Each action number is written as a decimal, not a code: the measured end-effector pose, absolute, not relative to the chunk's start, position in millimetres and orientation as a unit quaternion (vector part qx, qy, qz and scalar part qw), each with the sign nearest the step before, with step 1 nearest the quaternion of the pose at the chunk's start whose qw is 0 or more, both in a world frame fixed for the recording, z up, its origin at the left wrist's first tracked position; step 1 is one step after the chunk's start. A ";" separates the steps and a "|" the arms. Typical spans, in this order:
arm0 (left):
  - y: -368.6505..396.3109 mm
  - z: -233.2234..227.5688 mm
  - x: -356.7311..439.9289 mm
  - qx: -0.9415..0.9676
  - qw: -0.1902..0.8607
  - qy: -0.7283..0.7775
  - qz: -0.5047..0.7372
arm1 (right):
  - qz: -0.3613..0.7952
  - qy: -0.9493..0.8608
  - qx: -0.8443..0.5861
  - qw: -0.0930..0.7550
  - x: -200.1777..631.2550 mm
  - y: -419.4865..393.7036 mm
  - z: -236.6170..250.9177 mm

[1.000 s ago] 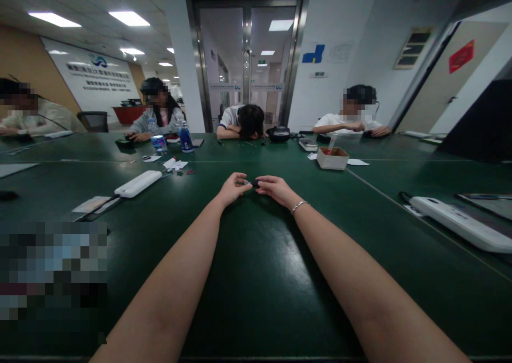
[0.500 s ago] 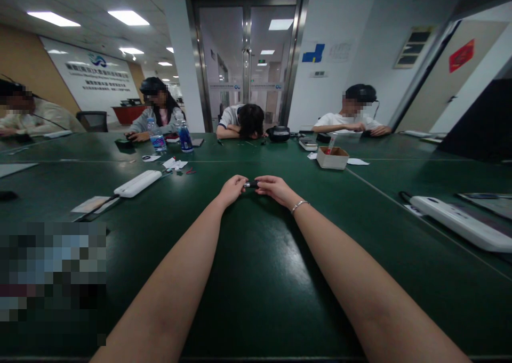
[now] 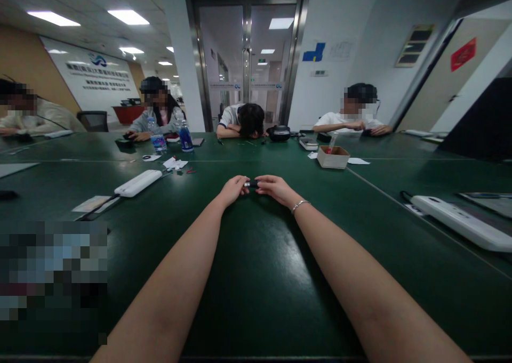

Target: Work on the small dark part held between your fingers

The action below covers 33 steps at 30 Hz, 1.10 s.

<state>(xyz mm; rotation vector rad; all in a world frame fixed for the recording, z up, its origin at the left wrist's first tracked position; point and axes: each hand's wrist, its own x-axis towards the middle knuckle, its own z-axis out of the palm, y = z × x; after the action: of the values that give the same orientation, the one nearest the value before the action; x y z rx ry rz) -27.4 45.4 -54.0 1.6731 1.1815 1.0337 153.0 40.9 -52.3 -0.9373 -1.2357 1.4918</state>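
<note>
Centrally, a small black piece [image 3: 253, 184] lies directly between the left hand [image 3: 232, 191] and the right hand [image 3: 277, 188], over the green table [image 3: 256, 288]. Its long axis runs side to side, roughly level, in line with both sets of fingertips. The silvery end faces the left hand; the black end faces the right hand. Hand state: set apart by the exposed middle of the piece, each pinching its own end. Neither hand is nearer; both are in contact. Whether the piece is one part or two joined parts cannot be told at this size. Clearance above the table cannot be told either. The box [image 3: 333, 160] stands well apart, beyond the right hand.
</note>
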 end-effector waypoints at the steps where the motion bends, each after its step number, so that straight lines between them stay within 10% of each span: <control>1: 45.6 -54.2 -27.3 0.667 0.411 0.468 0.409 | 0.610 -0.506 -0.383 0.474 153.1 41.1 -52.6; 33: 49.4 -58.8 -29.8 0.681 0.395 0.469 0.400 | 0.617 -0.505 -0.380 0.470 152.2 41.2 -52.2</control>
<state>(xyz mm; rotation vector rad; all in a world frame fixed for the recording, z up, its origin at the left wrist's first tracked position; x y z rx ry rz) -29.8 49.4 -58.8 1.7276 1.1894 1.0136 152.2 41.2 -52.2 -0.9313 -1.2373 1.5116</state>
